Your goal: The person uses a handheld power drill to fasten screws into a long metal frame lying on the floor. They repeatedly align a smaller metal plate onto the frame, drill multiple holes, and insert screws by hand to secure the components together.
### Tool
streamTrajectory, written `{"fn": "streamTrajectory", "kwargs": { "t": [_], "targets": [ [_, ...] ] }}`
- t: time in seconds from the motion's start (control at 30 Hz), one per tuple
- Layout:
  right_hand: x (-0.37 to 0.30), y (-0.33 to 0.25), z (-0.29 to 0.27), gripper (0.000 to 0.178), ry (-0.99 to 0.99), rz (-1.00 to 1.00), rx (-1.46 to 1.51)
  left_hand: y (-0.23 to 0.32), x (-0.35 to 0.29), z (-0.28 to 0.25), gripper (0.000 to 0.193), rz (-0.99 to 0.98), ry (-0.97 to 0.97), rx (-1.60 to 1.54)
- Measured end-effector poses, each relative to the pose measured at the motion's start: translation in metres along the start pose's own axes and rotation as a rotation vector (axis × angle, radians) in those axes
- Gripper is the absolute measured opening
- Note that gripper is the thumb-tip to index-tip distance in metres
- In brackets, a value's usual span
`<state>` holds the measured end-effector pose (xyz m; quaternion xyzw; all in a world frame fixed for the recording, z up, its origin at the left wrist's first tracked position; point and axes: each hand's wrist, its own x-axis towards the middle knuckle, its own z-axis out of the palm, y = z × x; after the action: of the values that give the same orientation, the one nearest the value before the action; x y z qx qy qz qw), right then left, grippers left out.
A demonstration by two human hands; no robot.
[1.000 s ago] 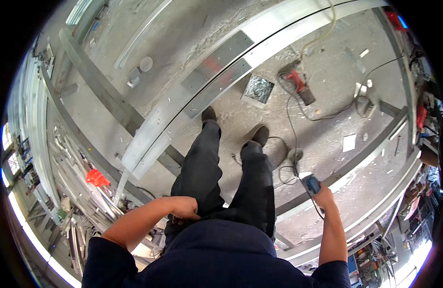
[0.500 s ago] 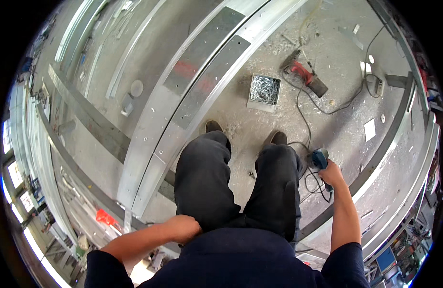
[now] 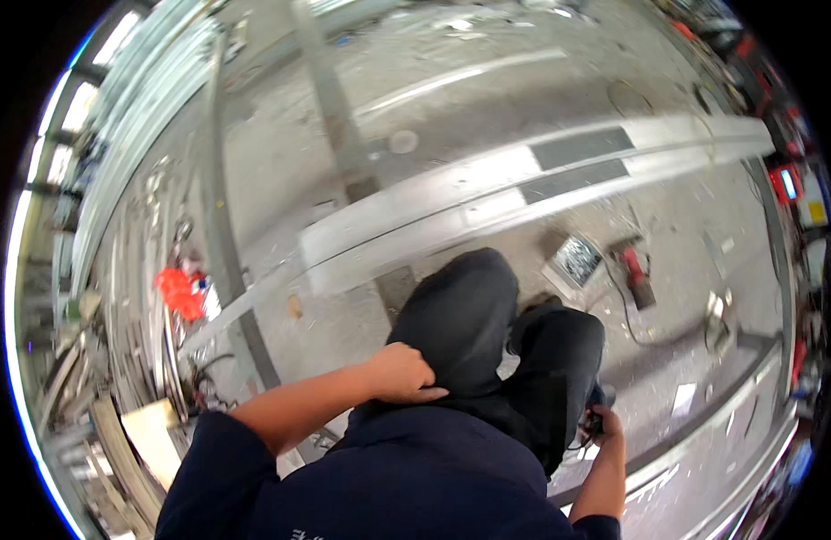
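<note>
My left hand (image 3: pixel 403 373) rests on my left thigh, its fingers curled and the thumb stretched along the dark trousers; nothing shows in it. Low beside my right leg, my right hand (image 3: pixel 604 425) is closed around a blue corded power tool (image 3: pixel 602 396). My thigh hides part of that tool, so its exact kind cannot be made out. Ahead of my knees lies a long pair of silver metal profiles (image 3: pixel 415 229) with dark grey plates across them.
A box of metal screws (image 3: pixel 575 265) stands on the floor past my feet. Beside it lies a red and black power tool (image 3: pixel 637 277) with a cable. Steel rails (image 3: pixel 224 216) cross under the profiles. An orange-red bag (image 3: pixel 179 293) lies at left, near wood pieces (image 3: pixel 127 450).
My view and body have turned left, so the profiles now run across in front of me. My right hand and the blue tool have come closer behind my right thigh. My left hand stays at my thigh.
</note>
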<state>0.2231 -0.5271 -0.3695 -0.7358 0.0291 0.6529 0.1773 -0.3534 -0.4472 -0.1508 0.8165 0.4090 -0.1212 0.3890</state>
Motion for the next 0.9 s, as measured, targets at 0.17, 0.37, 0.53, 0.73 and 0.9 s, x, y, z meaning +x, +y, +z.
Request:
{"fn": "streamTrajectory", "kwargs": {
  "t": [0.17,0.37,0.53,0.73,0.9],
  "targets": [
    [0.047,0.048,-0.003,0.026,-0.092,-0.009,0.442,0.006,0.008,0.010,0.062,0.008,0.065,0.007],
    [0.058,0.039,0.024,0.025,0.102,-0.233,-0.239,0.019,-0.015,0.016,0.061,-0.109,0.030,0.023],
    [0.151,0.044,-0.036,0.042,0.239,-0.773,-1.151,0.019,0.015,0.001,0.063,-0.009,0.096,0.065],
    [0.152,0.063,0.004,0.041,0.135,-0.772,-1.416,0.023,0.016,-0.001,0.062,-0.054,0.030,0.072],
    [0.114,0.061,0.064,0.039,0.076,-0.632,-1.430,0.021,0.004,0.004,0.063,-0.097,-0.013,0.044]
  ]
}}
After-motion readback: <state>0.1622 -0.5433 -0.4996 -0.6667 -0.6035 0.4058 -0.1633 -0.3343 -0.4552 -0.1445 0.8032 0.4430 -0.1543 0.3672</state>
